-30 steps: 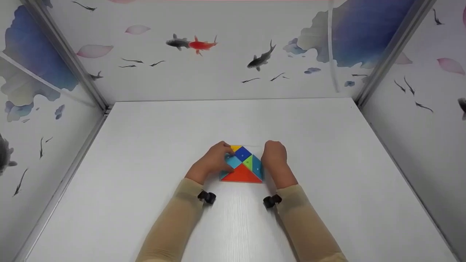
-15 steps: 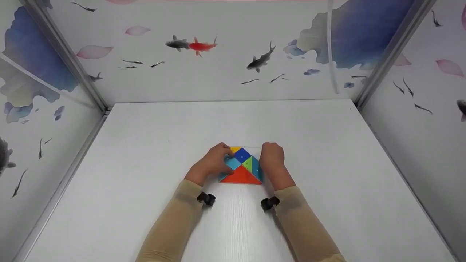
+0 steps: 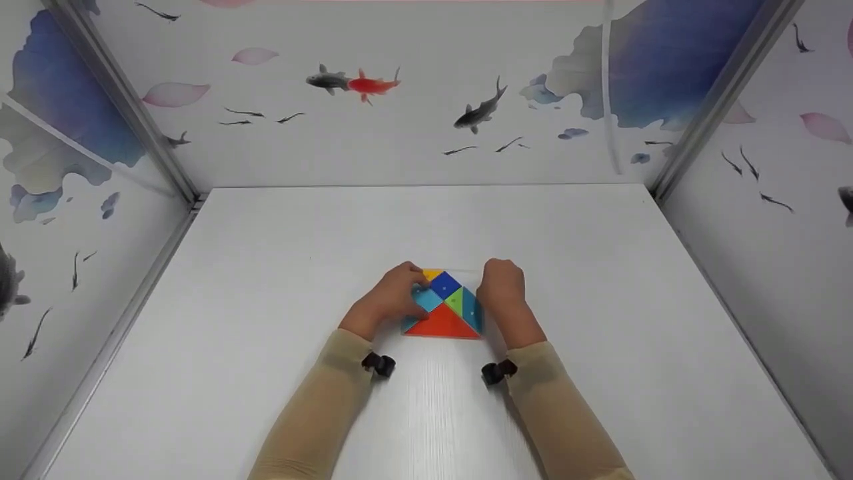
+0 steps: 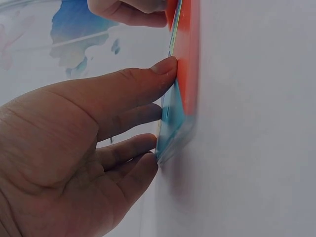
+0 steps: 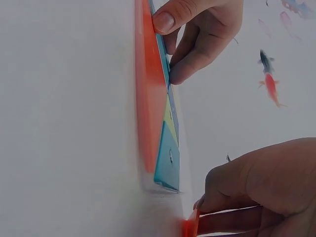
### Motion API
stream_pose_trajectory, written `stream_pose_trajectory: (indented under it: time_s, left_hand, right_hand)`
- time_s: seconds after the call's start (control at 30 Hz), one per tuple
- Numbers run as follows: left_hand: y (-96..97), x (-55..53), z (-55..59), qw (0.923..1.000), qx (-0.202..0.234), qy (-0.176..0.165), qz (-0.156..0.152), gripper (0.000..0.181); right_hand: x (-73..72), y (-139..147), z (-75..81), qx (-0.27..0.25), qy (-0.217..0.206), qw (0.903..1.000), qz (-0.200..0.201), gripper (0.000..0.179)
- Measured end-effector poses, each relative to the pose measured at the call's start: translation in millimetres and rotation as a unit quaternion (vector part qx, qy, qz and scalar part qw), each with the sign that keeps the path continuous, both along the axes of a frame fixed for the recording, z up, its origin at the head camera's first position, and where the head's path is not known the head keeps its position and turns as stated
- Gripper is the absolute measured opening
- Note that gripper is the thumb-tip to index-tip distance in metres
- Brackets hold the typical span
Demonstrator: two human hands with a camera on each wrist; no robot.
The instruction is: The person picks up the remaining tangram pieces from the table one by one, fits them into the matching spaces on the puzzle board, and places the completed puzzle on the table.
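Observation:
A tangram [image 3: 443,320] of coloured pieces lies in a clear tray on the table, with the large orange triangle nearest the person. My left hand [image 3: 393,293] holds its left side; in the left wrist view the thumb [image 4: 165,66] rests on the pieces and the other fingertips touch the edge. My right hand [image 3: 503,287] is curled at the tray's right side. The right wrist view shows it pinching a small orange tangram piece [image 5: 191,227], mostly hidden by the fingers. Bare tray shows at the far right corner, beyond the blue square [image 3: 446,285].
The white table [image 3: 320,227] surrounds the tangram. Panels printed with fish and petals stand behind [image 3: 400,147] and on both sides. A small black camera sits on each wrist, the left one [image 3: 378,364] and the right one [image 3: 498,371].
My right hand shifts slightly left, then back right, beside the tray. The left hand and the tangram stay almost in place.

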State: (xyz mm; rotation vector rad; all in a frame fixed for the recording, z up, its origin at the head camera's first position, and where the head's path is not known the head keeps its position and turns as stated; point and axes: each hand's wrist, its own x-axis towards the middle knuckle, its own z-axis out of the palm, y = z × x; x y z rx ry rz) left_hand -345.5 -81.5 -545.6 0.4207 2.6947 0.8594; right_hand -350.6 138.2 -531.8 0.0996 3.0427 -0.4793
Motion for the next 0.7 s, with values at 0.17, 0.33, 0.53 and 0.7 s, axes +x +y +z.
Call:
stream_pose_trajectory:
  time_s: [0.17, 0.33, 0.53, 0.7]
  left_hand:
    - [-0.1, 0.7, -1.5, 1.0, 0.002, -0.002, 0.004, 0.054]
    - [0.6, 2.9, -4.7, 0.9999, 0.003, -0.01, 0.002, 0.054]
    - [-1.7, 2.8, -4.6, 0.9999, 0.003, -0.007, 0.008, 0.053]
    - [-1.8, -0.8, -4.9, 1.0, 0.006, 0.0, 0.005, 0.053]
  right_hand:
    - [2.9, -1.0, 1.6, -0.009, -0.008, 0.9999, 0.002, 0.023]
    - [5.4, -0.7, 0.3, -0.003, -0.023, 0.9997, 0.007, 0.022]
    - [5.5, -1.8, 1.1, -0.017, -0.032, 0.9993, 0.0, 0.023]
    - [3.4, -0.3, 2.1, -0.017, -0.015, 0.9998, 0.002, 0.021]
